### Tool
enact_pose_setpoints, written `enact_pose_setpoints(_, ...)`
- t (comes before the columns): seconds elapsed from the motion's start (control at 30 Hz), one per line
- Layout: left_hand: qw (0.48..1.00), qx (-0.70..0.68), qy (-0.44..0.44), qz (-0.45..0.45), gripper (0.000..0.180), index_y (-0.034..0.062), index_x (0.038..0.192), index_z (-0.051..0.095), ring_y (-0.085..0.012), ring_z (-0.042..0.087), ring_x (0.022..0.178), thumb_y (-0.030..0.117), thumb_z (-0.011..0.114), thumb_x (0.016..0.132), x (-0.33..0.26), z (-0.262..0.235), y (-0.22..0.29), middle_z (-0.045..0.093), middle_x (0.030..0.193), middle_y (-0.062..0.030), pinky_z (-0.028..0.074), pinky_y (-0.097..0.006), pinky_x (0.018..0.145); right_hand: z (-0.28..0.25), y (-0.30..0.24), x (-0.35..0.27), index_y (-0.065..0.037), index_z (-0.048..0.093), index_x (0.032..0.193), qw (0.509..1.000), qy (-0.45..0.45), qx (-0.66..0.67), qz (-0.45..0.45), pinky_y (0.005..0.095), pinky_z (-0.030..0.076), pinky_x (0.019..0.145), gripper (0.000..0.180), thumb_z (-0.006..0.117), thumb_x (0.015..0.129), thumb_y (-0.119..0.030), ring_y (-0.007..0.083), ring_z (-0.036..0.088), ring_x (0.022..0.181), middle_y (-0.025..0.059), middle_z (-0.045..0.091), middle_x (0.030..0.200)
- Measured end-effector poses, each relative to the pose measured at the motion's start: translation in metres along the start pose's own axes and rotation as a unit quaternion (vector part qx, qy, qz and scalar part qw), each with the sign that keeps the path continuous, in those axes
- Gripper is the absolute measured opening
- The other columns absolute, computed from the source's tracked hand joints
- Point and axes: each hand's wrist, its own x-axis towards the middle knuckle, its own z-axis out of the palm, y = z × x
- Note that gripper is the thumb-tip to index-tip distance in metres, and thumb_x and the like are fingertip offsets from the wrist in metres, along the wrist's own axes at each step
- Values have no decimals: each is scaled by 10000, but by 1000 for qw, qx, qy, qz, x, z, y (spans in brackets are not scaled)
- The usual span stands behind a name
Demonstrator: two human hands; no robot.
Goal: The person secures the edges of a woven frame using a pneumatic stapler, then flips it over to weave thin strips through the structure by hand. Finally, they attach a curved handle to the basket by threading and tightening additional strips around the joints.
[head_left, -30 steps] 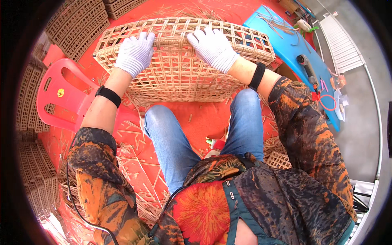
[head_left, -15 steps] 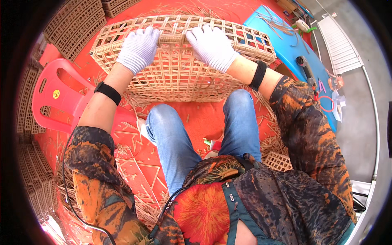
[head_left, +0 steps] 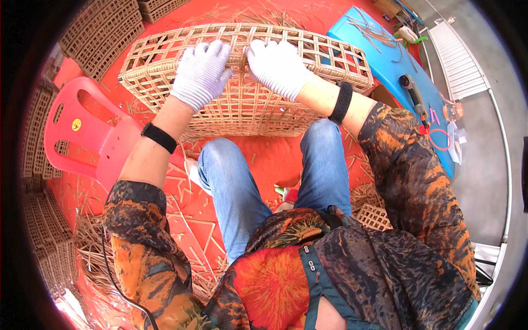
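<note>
A large rectangular open-weave wicker basket [head_left: 258,113] stands tilted in front of my knees, its upper edge spanning most of the far view. My left hand [head_left: 202,76], in a white ribbed glove, has its fingers curled over that upper edge left of the middle, thumb pointing right. Just beside it, my right hand [head_left: 278,69], gloved the same way, grips the edge right of the middle, fingers bent onto the weave. A narrow gap of wicker shows between the two hands. The fingertips are partly hidden in the strands.
A red plastic chair [head_left: 91,132] stands at the left. On the right, a blue table [head_left: 385,60] holds loose strips and a cordless tool [head_left: 415,96]. Stacked wicker pieces [head_left: 102,38] rise at the far left. Cut strips litter the red floor [head_left: 258,165].
My left hand has slid right along the basket's edge, closer to the right hand, and slightly nearer to me. My right hand has shifted a little left. The basket has barely moved.
</note>
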Motion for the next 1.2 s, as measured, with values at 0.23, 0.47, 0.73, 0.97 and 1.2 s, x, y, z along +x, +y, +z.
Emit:
enact_pose_setpoints(0.23, 999, -20, 24, 41, 381, 79, 1209, 597, -325, 644, 975, 270, 664, 887, 8, 8, -9, 637, 1123, -120, 520, -448, 847, -14, 21, -15, -109, 620, 1040, 989, 62, 129, 30, 419, 559, 727, 292, 621, 922, -376, 288, 677, 883, 99, 645, 985)
enact_pose_setpoints(0.47, 1000, -20, 13, -10, 397, 101, 1234, 618, -311, 634, 1013, 227, 671, 861, 16, -3, 16, 636, 1151, -100, 496, -452, 881, -20, 89, -113, -145, 604, 1208, 993, 40, 15, 112, 443, 471, 900, 460, 729, 807, -334, 274, 604, 1057, 67, 620, 1133)
enact_pose_setpoints(0.73, 992, -67, 84, 59, 541, 138, 1269, 613, -259, 568, 1141, 261, 777, 767, 35, 7, 83, 610, 1191, -60, 421, -433, 948, 5, 74, -124, -135, 614, 1192, 991, 41, 1, 130, 412, 487, 886, 435, 739, 807, -294, 255, 622, 1023, 53, 628, 1144)
enact_pose_setpoints(0.97, 994, -28, 92, 60, 499, 111, 1226, 624, -284, 587, 1069, 291, 766, 783, 54, 15, 91, 621, 1167, -79, 446, -445, 903, 15, 70, -113, -101, 573, 1210, 992, 84, -16, 92, 415, 509, 751, 417, 659, 832, -254, 241, 657, 877, 61, 621, 988)
enact_pose_setpoints(1.2, 998, -10, 42, 55, 457, 94, 1197, 631, -286, 604, 1027, 303, 751, 810, 66, 17, 100, 636, 1112, -88, 500, -422, 857, 20, 66, -105, -73, 586, 1165, 994, 71, -29, 77, 413, 510, 700, 320, 607, 879, -215, 232, 677, 785, 70, 620, 930)
